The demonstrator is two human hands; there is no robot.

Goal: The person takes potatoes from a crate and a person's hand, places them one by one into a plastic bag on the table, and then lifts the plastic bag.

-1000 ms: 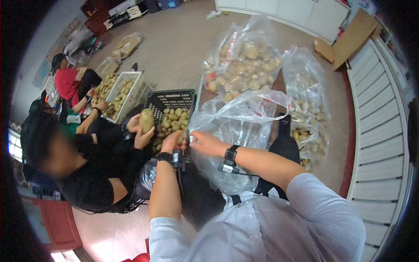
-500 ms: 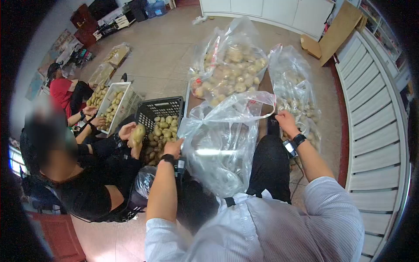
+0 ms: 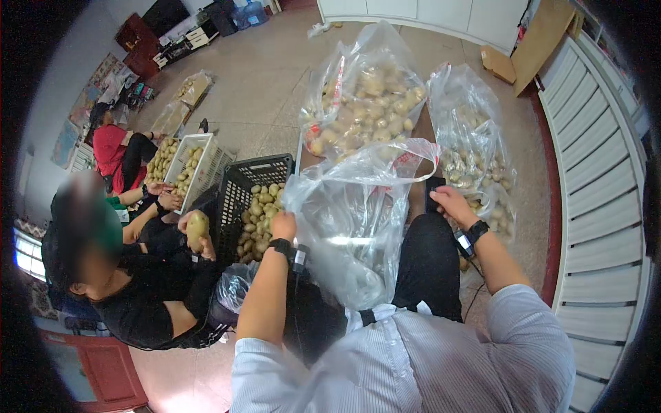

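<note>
A clear plastic bag (image 3: 351, 234) with red print stands slack in front of me, its mouth loop spread toward the far side. My left hand (image 3: 284, 226) is closed on the bag's left edge, beside the black crate (image 3: 256, 164) of potatoes. My right hand (image 3: 452, 202) is at the right of the bag, fingers closed at a flat black rectangular object (image 3: 434, 186) by my right knee; its kind is unclear. The bag's right loop is apart from that hand. Beyond stands a full clear bag of potatoes (image 3: 372, 103).
More bagged potatoes (image 3: 475, 138) stand on the floor to the right, near a white slatted rail (image 3: 599, 199). A co-worker at left holds a large potato (image 3: 197, 230). Behind are a white crate (image 3: 206, 162) of potatoes and another seated person (image 3: 113, 151).
My right hand has left the bag's right loop and moved slightly down to the black object. My left hand stays at the bag's left edge. The co-worker's potato has moved left.
</note>
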